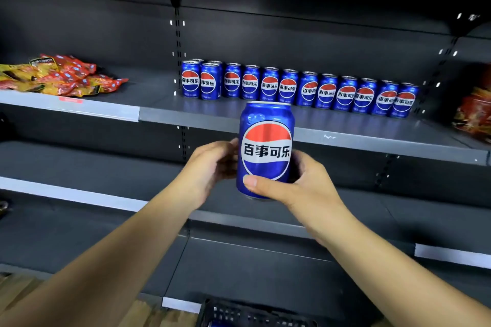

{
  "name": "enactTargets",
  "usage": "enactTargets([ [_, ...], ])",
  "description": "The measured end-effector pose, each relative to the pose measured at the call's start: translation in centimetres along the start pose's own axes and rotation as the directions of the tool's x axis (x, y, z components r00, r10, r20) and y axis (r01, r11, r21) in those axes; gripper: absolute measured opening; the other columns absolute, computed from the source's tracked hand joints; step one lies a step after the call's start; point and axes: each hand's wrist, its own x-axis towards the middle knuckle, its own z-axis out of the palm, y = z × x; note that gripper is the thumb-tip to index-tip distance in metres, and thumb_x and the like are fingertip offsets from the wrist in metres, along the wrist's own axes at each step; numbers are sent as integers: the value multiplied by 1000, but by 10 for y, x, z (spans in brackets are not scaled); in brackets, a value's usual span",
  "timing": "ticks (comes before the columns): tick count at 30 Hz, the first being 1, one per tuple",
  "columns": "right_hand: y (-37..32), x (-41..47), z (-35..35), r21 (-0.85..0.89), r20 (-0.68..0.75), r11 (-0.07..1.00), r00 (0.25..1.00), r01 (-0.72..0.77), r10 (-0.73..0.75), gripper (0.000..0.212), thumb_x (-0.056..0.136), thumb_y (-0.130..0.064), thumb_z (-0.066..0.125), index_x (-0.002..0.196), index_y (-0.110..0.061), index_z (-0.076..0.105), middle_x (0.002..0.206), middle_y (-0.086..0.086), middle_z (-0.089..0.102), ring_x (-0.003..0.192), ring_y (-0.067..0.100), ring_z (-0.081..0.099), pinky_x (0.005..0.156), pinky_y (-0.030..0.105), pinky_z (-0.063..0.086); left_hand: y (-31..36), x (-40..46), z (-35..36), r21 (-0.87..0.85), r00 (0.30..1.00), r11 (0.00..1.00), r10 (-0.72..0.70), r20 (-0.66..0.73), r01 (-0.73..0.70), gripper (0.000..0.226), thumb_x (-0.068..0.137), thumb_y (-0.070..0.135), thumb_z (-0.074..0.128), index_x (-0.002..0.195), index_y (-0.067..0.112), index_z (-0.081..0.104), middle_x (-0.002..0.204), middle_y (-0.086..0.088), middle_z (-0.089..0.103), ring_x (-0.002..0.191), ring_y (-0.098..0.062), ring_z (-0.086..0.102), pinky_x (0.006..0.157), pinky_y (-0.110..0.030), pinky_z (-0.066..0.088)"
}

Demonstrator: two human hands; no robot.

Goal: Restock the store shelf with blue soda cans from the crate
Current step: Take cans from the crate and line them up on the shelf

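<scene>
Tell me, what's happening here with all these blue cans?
A person is stocking a store shelf. Both hands hold one blue soda can upright in front of the shelf edge: the left hand touches its side, the right hand grips it with the thumb across the front. A row of matching cans already stands on the shelf, labels outward. Snack packets lie further left. A dark crate sits below.
</scene>
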Motion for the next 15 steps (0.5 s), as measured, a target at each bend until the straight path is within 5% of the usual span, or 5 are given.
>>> enactTargets([
  [3,3,34,14,-22,-13,999,999,39,-39,54,59,-17,86,108,-15,63,96,-5,73,85,6,69,76,22,56,-2,28,-28,88,998,995,53,-29,-51,24,91,-2,41,79,2,62,69,-10,67,61,-20,63,58,-26,54],
  [7,7,96,40,-64,-58,995,995,74,-77,55,58,-19,87,107,-19,61,98,-10,71,86,1,67,74,14,53,9,80,-70,174,997,982,76,-25,-71,25,90,-2,45,72,8,59,58,-3,66,53,-14,64,70,-32,48],
  [10,8,149,60,-121,-62,988,993,97,-105,52,58,-21,88,102,-24,59,95,-15,69,84,-2,66,70,12,52,20,121,-96,171,992,981,107,-68,-94,27,92,0,47,68,8,56,53,0,64,48,-10,62,56,-20,48],
  [15,15,233,91,-181,-180,982,979,59,-92,60,58,-24,88,110,-15,60,102,-6,69,94,9,65,84,25,53,28,185,-129,210,990,973,120,-81,-100,26,91,7,53,66,10,56,49,3,63,45,-6,59,59,-24,41],
])
